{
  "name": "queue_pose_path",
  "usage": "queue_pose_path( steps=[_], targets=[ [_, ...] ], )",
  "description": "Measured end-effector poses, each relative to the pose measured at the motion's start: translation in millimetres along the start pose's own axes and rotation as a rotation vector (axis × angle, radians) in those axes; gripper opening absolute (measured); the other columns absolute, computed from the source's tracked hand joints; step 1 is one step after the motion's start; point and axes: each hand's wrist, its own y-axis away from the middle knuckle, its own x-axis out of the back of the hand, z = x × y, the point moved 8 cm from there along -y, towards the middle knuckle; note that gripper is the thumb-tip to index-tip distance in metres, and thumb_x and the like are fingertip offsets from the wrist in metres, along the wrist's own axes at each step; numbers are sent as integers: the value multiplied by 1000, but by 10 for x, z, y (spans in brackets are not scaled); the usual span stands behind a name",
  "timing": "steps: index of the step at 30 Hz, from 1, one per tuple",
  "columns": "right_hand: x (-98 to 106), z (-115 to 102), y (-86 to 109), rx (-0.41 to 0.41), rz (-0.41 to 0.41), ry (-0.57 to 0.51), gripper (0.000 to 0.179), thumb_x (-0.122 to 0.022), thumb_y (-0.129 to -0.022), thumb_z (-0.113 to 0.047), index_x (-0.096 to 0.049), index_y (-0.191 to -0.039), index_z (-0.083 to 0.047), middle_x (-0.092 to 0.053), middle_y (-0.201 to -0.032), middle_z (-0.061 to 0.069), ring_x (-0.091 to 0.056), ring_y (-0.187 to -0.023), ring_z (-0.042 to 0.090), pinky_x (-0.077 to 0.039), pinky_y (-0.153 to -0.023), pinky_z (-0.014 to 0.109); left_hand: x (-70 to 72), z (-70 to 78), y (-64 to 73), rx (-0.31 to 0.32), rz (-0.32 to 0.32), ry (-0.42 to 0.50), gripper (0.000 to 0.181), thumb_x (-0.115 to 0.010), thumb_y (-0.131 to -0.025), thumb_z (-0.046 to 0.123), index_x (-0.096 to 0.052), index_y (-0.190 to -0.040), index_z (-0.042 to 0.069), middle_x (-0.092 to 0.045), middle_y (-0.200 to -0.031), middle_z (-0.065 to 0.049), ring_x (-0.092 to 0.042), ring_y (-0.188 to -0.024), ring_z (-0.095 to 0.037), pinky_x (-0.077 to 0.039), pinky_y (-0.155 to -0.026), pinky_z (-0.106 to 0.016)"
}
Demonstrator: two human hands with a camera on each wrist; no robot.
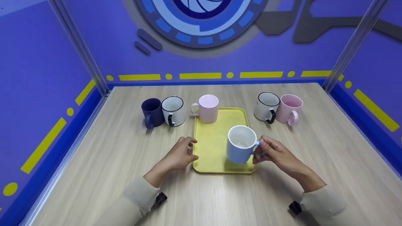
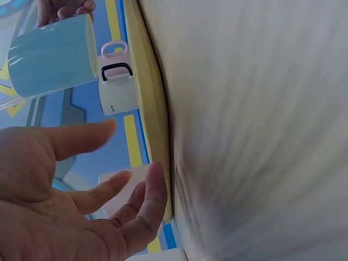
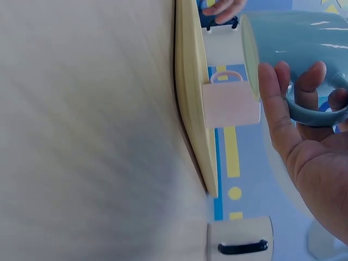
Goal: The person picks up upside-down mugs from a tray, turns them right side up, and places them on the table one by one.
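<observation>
My right hand (image 1: 276, 153) grips the handle of a light blue mug (image 1: 238, 153) with a white inside. In both wrist views this mug (image 3: 299, 43) is held apart from the tray; in the head view it appears over the tray's front right part. At the left edge of the yellow tray (image 1: 210, 144) is my left hand (image 1: 177, 155), thumb and fingers spread loosely, holding nothing. Its fingertips (image 2: 155, 179) are close to the rim; whether they touch it I cannot tell. A pink mug (image 1: 209, 110) stands upright at the tray's back left corner, handle to the left.
Behind and left of the tray stand a dark blue mug (image 1: 153, 113) and a white mug (image 1: 173, 111) with black handle. To the back right are another white mug (image 1: 266, 108) with black handle and a pink mug (image 1: 289, 110). Blue panels (image 1: 201, 66) enclose the wooden table (image 1: 125, 141).
</observation>
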Motion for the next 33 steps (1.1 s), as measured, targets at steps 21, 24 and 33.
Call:
queue_pose_path(
  steps=[21,24,33],
  targets=[
    [673,21,452,-100,297,61,39,-39,-114,-29,-43,-110,10,-63,-90,4,-74,-89,20,-63,-86,39,-106,-74,-15,43,-95,-27,68,-64,-87,-6,-38,-150,-7,-59,-80,-3,-58,-57,-10,-45,-63,-24],
    [767,29,519,-108,367,41,40,-41,-113,-32,-45,-109,8,-64,-90,4,-73,-91,19,-63,-85,37,-119,-81,-13,49,-106,-4,70,-62,-88,-7,-36,-152,-7,-58,-79,-3,-59,-56,-11,-45,-58,-23],
    [939,95,645,-170,514,-49,35,-46,-110,-38,-52,-110,-3,-68,-97,2,-74,-96,19,-63,-87,32,-149,-78,-24,60,-118,68,52,-58,-87,-11,-49,-137,-4,-57,-75,-4,-63,-58,-15,-50,-50,-23]
  ],
)
